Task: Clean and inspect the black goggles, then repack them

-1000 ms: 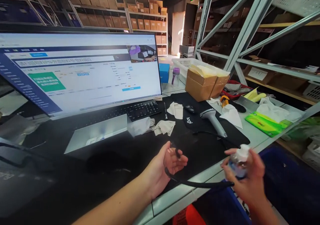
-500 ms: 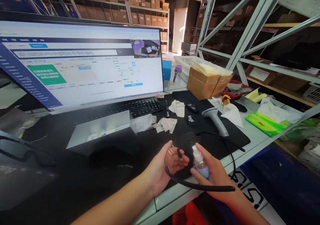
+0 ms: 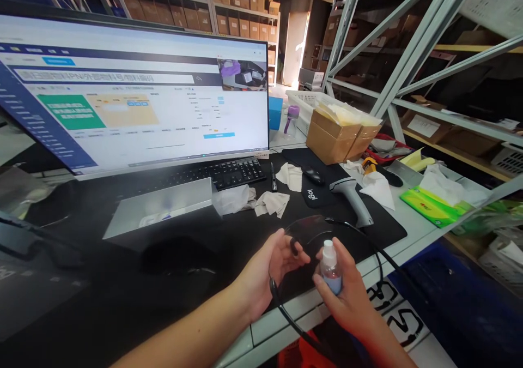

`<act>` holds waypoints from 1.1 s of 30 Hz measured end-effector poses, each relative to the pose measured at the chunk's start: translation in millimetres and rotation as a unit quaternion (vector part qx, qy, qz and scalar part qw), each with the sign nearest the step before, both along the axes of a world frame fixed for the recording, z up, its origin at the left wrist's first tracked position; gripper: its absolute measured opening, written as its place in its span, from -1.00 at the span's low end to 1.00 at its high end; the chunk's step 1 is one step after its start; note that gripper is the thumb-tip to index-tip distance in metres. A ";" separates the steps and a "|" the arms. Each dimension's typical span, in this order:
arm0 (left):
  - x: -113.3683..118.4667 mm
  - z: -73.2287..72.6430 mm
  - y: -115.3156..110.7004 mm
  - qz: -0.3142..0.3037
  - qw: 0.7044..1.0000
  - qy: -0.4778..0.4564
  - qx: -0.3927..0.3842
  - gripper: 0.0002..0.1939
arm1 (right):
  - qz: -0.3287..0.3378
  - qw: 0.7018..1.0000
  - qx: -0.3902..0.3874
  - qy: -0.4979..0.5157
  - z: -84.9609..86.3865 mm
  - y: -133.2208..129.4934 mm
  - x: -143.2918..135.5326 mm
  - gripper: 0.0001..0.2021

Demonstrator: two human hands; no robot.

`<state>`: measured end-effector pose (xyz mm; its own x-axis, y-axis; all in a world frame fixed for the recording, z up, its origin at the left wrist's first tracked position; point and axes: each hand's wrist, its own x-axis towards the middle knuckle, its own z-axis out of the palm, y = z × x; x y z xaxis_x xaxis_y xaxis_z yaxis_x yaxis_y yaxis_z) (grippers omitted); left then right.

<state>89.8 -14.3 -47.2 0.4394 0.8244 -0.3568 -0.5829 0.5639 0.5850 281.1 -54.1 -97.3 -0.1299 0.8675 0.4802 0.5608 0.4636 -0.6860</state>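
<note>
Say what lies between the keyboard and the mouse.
In the head view, a slim black object and a crumpled whitish cloth lie between the keyboard and the mouse.

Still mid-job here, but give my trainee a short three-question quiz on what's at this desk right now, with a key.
1. Multiple choice: what does the right hand hold?
A) A black computer mouse
B) A small, clear bottle with a white top
C) A crumpled off-white cloth

2. True or false: the left hand holds black-framed eyewear.

3. Fill in: seen in the picture, the bright green, flat plastic packet lies to the ____ of the grey, long-handled handheld scanner.

Key: 1. B; 2. True; 3. right.
</note>
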 end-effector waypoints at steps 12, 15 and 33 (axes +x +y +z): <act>-0.3 -12.5 -0.4 -0.030 0.999 0.041 -0.018 -0.55 | 0.053 0.992 -0.050 -0.107 22.0 8.3 -12.1 -0.31; -0.9 -13.5 -0.6 -0.030 0.998 0.047 -0.017 -0.56 | 0.041 0.993 -0.048 -0.101 21.8 6.9 -14.0 -0.33; 1.5 -5.3 0.6 0.037 0.987 0.155 0.022 -0.57 | -0.128 0.977 -0.058 -0.163 12.8 6.1 4.7 -0.35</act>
